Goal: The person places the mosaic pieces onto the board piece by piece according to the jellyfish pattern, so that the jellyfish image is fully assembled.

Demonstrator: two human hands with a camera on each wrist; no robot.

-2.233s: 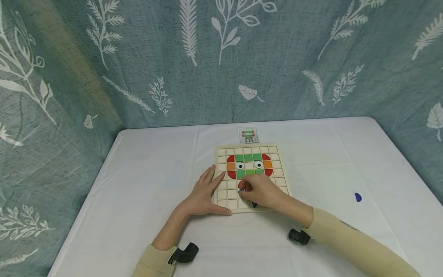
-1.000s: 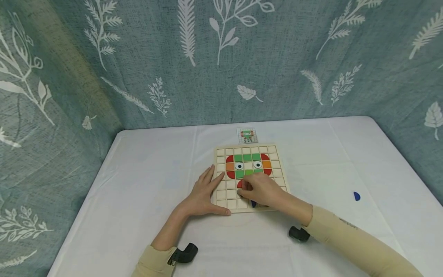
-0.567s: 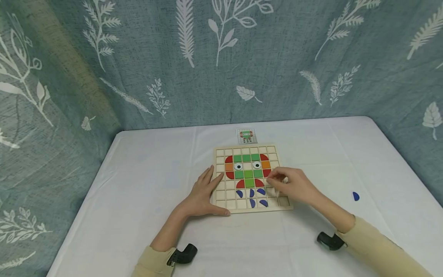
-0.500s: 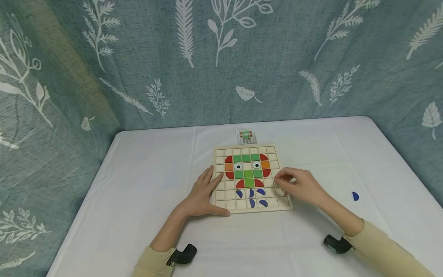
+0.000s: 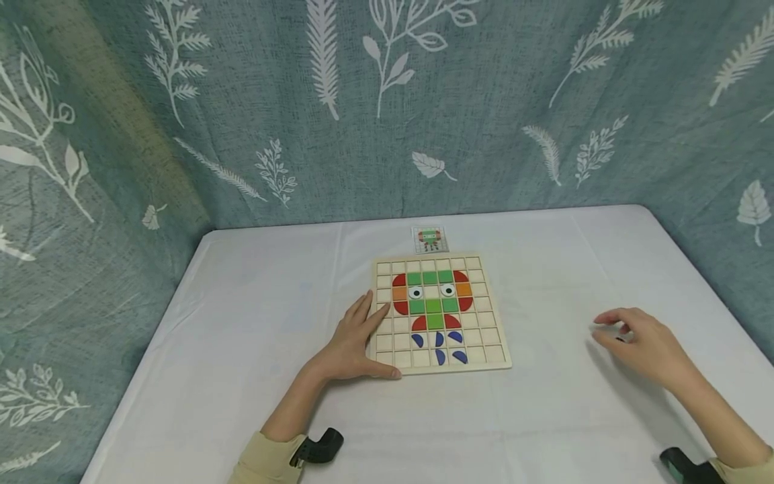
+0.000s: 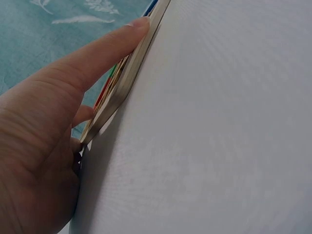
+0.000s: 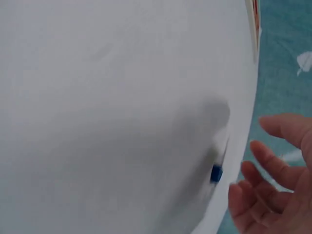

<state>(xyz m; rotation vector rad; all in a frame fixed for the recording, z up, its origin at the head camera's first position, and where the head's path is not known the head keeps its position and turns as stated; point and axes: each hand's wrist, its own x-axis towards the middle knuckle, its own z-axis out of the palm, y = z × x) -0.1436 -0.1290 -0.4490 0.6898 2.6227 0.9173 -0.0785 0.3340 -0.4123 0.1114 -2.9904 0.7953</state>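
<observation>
A square wooden grid board [image 5: 487, 320] lies on the table, bearing a figure of green, red and orange tiles with two eye tiles. Several dark blue half-round tiles [image 5: 439, 339] lie in its lower cells. My left hand [image 5: 349, 341] rests with spread fingers along the board's left side, its thumb at the near edge. Far to the right, my right hand [image 5: 650, 346] hovers over the table with fingers loosely bent and apart, holding nothing. Under it lies a single blue tile [image 7: 216, 173], mostly hidden by the hand in the head view.
Just behind the board lies a small picture card [image 5: 430, 239] showing a similar figure. A white cloth [image 5: 272, 289] covers the table. Blue-green leaf-patterned fabric [image 5: 363, 168] hangs at the back and sides.
My right hand has left the board and moved right to above the lone blue tile. A blue tile it was pinching now lies in a lower-left cell. My left hand stays put.
</observation>
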